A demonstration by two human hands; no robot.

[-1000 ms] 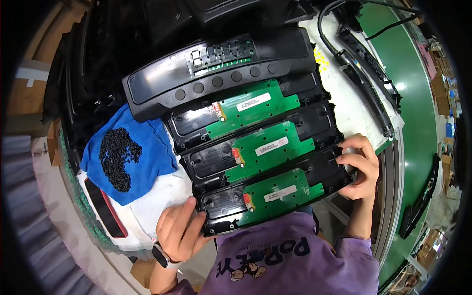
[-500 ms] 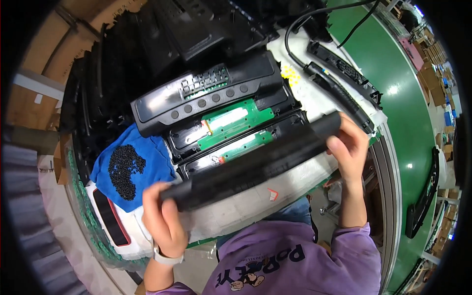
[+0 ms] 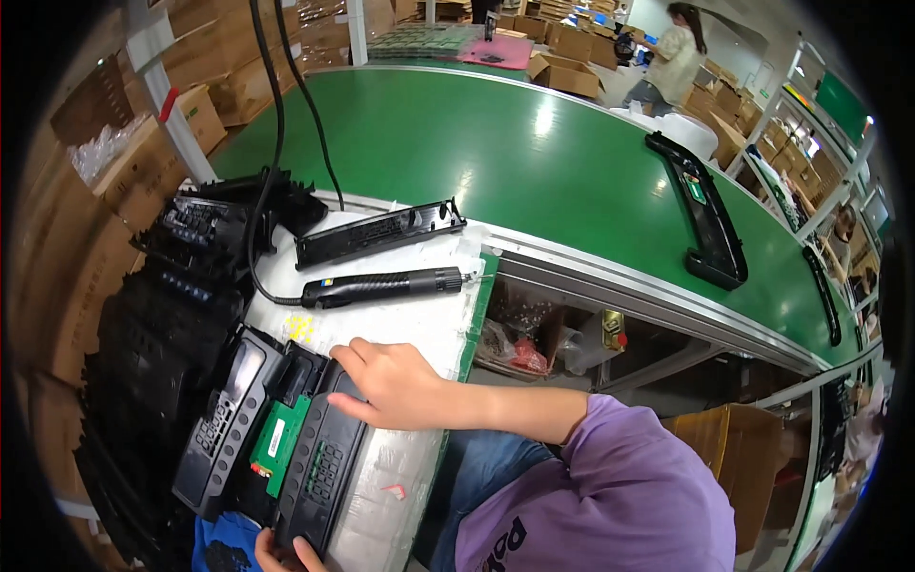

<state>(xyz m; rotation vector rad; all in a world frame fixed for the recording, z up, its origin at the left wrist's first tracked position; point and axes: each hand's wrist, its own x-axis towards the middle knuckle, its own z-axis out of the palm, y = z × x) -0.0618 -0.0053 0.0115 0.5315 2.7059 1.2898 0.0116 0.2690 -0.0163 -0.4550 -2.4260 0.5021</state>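
A long black control panel with round buttons and a display cutout lies face up, over or against the row of black housings. My right hand grips its far end, thumb on the top face and fingers round the edge. At the near end, the thumb and a finger of my left hand hold it; the rest of that hand is cut off. Beside it is a green circuit board in a black housing. A second black panel of the same kind rests further left.
A black electric screwdriver with a cable lies beyond my right hand, near a black strip housing and yellow bits. Stacked black parts fill the left. On the green conveyor sits a black housing. A person stands far off.
My view has swung to the right. The panel, held tilted above the housings before, has come down with its buttoned face up, both hands still on its ends.
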